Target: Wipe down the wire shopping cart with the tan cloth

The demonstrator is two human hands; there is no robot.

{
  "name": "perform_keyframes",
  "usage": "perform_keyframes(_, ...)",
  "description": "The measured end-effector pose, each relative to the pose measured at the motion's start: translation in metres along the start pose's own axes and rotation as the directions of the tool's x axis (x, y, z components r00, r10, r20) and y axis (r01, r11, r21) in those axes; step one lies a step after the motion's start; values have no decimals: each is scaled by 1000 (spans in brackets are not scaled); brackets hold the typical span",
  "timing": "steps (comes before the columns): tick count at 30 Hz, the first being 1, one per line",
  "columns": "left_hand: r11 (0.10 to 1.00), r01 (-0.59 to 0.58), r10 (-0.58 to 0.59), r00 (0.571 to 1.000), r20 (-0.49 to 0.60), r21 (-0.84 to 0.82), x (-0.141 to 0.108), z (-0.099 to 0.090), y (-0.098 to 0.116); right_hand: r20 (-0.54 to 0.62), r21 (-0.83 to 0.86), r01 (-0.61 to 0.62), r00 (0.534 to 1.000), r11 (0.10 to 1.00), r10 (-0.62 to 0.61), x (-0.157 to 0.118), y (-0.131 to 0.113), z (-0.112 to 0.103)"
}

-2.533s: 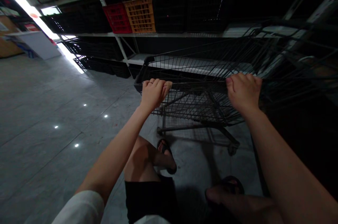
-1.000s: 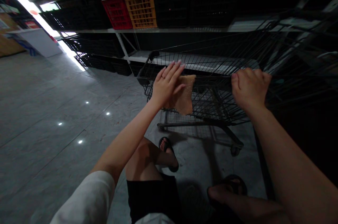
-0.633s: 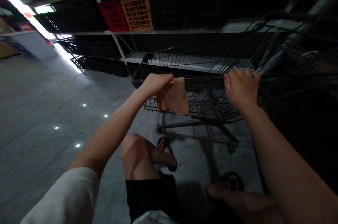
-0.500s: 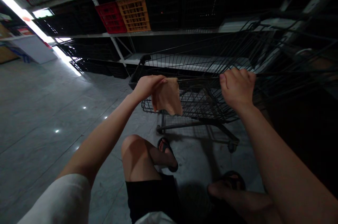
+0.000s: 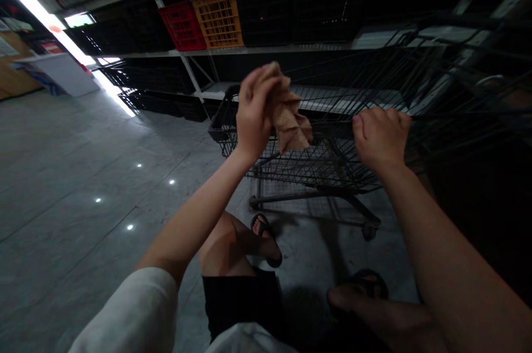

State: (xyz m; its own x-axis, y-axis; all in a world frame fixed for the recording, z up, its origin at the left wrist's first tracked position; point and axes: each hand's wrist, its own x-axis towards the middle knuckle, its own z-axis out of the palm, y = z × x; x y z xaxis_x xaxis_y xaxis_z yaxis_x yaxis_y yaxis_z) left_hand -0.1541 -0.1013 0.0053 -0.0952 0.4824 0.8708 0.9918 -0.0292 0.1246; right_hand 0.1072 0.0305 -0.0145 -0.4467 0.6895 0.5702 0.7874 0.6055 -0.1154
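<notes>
My left hand (image 5: 256,114) is raised above the near end of a dark wire shopping cart (image 5: 299,167), its fingers closed on a crumpled tan cloth (image 5: 293,123). The cloth hangs down to the right of my fingers, in front of the cart's handle bar. Farther right, my right hand (image 5: 381,137) is wrapped round the handle bar with its knuckles up. The cart's lower frame and a caster (image 5: 369,230) show beneath the basket.
Behind the cart run metal shelves (image 5: 266,51) with a red crate (image 5: 183,26), a yellow crate (image 5: 219,19) and several black crates. More cart wires lie at the right in deep shadow. A white counter (image 5: 68,73) stands far left on the grey tiled floor (image 5: 83,175).
My left hand has lifted off the handle bar and moved up and to the right, with the cloth now bunched in it. My right hand keeps its grip on the bar.
</notes>
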Motion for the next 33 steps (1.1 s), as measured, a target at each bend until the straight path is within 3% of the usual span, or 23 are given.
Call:
perform_keyframes(3,975,-207,218,956,198,-77,-53,22,4,-19,-12,11,1000,1000,-11,0,0,1)
perform_keyframes(6,954,-281,300,896,328,-106,-85,46,-3,-19,-12,25,999,1000,-26,0,-1,0)
perform_keyframes(9,943,-303,332,883,332,-140,-90,62,-11,-6,-24,15,1000,1000,-15,0,-3,-2)
perform_keyframes(13,915,-354,396,878,267,-194,-92,68,-17,6,-25,9,1000,1000,-9,2,-5,-3)
perform_keyframes(16,923,-342,378,888,262,-174,-115,72,-21,12,-17,3,1000,1000,-3,2,-6,-3)
perform_keyframes(20,915,-366,404,855,325,-173,-148,74,-28,17,-4,19,1000,1000,-19,3,-5,-3)
perform_keyframes(22,902,-387,430,844,321,-189,-146,70,-30,20,-2,24,1000,1000,-24,4,-5,-3)
perform_keyframes(24,905,-380,421,861,285,-189,-129,62,-27,32,-12,15,999,1000,-15,5,-6,-2)
perform_keyframes(29,981,-181,193,944,268,-69,-79,50,-7,49,-76,-31,998,997,35,7,-11,-2)
perform_keyframes(31,982,-184,189,936,296,-45,-83,57,-5,48,-92,-29,998,995,34,6,-12,-3)
perform_keyframes(33,968,-248,250,915,318,-47,-106,69,-11,45,-105,-24,999,994,29,5,-12,-3)
